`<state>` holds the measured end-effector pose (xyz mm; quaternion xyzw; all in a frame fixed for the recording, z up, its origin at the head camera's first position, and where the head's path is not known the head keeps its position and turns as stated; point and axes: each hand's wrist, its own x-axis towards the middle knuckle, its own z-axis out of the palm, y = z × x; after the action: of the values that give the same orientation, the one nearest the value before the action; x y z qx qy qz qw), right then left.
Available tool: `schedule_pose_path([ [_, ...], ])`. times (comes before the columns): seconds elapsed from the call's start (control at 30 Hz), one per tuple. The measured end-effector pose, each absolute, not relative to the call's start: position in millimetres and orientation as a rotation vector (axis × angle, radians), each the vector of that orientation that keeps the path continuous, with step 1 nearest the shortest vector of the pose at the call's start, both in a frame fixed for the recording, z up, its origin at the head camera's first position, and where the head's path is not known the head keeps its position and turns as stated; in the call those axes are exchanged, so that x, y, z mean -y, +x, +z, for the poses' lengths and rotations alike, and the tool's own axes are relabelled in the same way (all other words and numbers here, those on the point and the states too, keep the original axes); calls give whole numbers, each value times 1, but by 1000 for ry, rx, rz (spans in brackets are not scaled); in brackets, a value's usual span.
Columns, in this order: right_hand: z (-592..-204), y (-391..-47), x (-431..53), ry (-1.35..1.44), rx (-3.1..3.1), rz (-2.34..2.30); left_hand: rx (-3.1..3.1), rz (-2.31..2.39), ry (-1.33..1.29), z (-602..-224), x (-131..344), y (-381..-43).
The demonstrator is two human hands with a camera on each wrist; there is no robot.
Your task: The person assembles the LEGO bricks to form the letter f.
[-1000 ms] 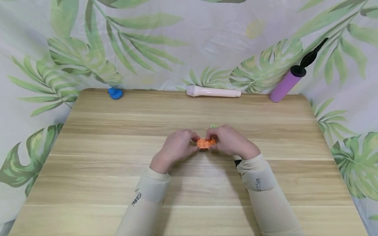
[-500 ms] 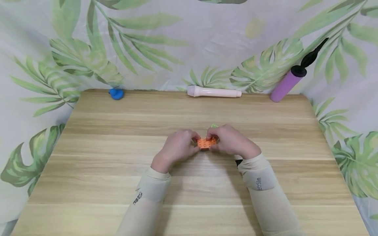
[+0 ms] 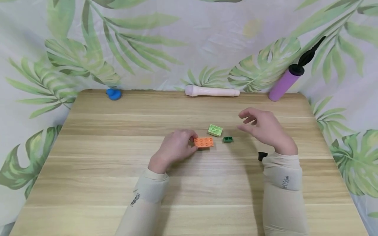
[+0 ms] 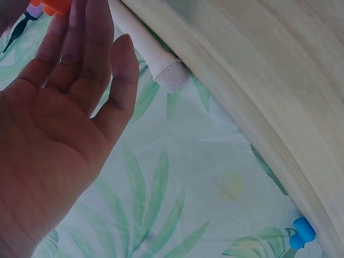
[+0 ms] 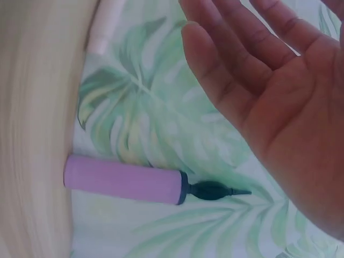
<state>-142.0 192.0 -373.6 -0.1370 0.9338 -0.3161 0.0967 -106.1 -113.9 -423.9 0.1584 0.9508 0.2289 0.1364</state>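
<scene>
In the head view, my left hand (image 3: 175,147) pinches the left end of an orange toy building brick (image 3: 203,142), studs facing up. Something darker shows just under its front edge, too small to tell. The same orange brick (image 4: 51,6) peeks in at the top of the left wrist view, by the fingers. My right hand (image 3: 265,127) hovers to the right over the table, fingers loosely bent and holding nothing. Between the hands lie a light green brick (image 3: 215,130) and a smaller dark green brick (image 3: 227,139).
Along the back edge of the wooden table (image 3: 118,183) stand a blue toy duck (image 3: 114,94), a pale pink microphone (image 3: 212,91) and a purple hand pump (image 3: 284,84) with a black nozzle. A leaf-patterned cloth (image 3: 165,42) hangs behind. A black piece (image 3: 262,156) sits beside the right cuff.
My right hand has let go of the orange brick and moved right and back, uncovering the green bricks. My left hand still holds the orange brick in about the same place.
</scene>
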Motion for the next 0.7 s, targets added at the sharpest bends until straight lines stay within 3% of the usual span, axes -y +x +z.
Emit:
schedule_pose_path([
  [0.7, -375, -143, -180, -456, -2658, -799, -2733, 642, 444, -423, 115, -105],
])
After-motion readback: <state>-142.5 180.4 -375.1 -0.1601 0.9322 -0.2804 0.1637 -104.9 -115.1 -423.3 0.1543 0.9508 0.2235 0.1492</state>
